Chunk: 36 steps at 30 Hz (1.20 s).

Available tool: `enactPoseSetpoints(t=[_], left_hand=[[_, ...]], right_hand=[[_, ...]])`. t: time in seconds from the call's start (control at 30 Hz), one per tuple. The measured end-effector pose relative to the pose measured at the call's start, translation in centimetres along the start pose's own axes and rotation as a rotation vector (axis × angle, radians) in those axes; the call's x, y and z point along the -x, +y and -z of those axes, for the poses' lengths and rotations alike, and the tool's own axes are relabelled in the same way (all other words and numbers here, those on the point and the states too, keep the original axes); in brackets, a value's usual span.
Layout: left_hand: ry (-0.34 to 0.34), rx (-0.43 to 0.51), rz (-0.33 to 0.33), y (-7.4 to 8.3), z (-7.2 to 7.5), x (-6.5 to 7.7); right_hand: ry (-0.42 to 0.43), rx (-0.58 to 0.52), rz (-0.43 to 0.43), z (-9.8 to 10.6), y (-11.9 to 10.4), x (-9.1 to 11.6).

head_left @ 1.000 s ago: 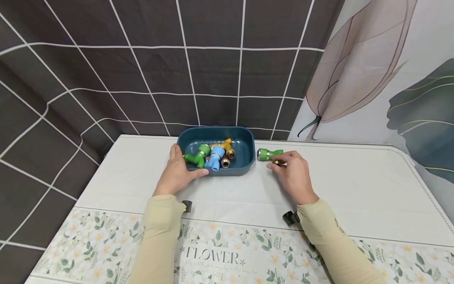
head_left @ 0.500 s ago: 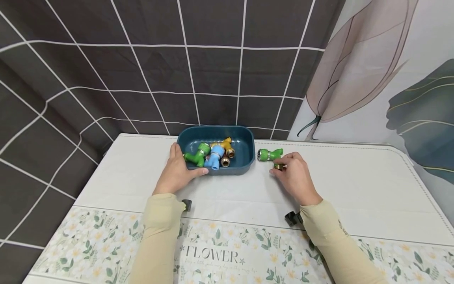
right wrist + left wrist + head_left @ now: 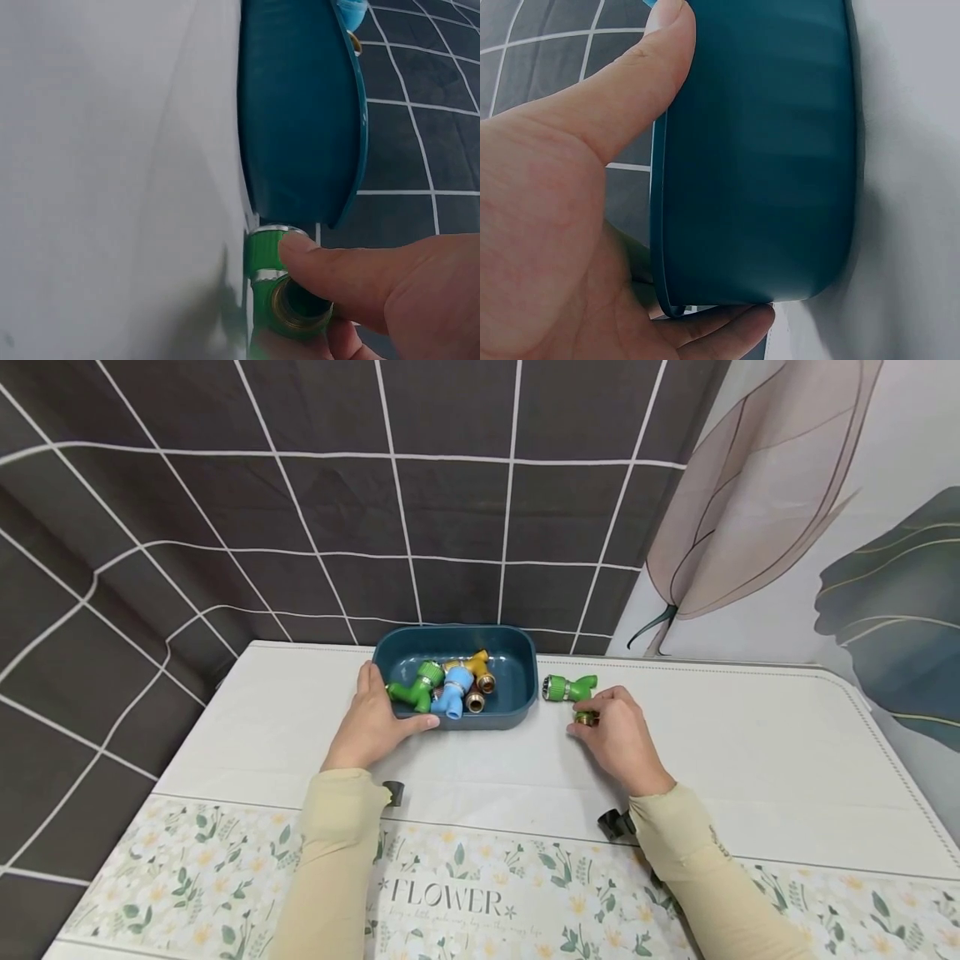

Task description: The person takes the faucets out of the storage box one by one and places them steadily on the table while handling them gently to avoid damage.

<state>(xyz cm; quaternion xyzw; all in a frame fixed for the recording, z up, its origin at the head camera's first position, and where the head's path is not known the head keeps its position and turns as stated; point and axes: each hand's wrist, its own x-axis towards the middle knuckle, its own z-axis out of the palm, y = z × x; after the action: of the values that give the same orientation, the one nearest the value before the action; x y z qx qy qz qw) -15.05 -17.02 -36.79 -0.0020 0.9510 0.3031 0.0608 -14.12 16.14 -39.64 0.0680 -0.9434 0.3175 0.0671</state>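
Note:
A dark teal bin (image 3: 517, 652) holds several Y-shaped hose fittings, among them a green one (image 3: 420, 689), a light blue one (image 3: 453, 692) and a yellow one (image 3: 476, 665). My left hand (image 3: 369, 727) rests against its front left corner, thumb along the front wall and straight fingers at the left side. To the right of the bin lies another green Y fitting (image 3: 566, 687). Just in front of that, my right hand (image 3: 621, 735) pinches a small green fitting with a brass rim (image 3: 296, 307) between thumb and fingers, which hide much of it.
The bin stands at the back of the white tabletop (image 3: 750, 760), close to a dark tiled backdrop (image 3: 457, 510). A floral printed strip with the word FLOWER (image 3: 450, 897) runs along the front. Dark wrist mounts show near both cuffs.
My right hand has drawn the brass-rimmed fitting slightly toward me, away from the green Y fitting, and turned it a little. The left hand and bin have stayed in place.

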Motion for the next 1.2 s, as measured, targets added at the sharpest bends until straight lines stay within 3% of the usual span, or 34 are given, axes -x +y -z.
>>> enactPoseSetpoints(t=[0.7,1.2], left_hand=[[0.006,0.009,-0.007,-0.03,0.01,0.07],[0.008,0.007,-0.014,0.0,0.03,0.08]], right_hand=[[-0.054,0.031,-0.001,-0.45,0.04,0.14],[-0.043,0.051,-0.002,-0.58,-0.02,0.23]])
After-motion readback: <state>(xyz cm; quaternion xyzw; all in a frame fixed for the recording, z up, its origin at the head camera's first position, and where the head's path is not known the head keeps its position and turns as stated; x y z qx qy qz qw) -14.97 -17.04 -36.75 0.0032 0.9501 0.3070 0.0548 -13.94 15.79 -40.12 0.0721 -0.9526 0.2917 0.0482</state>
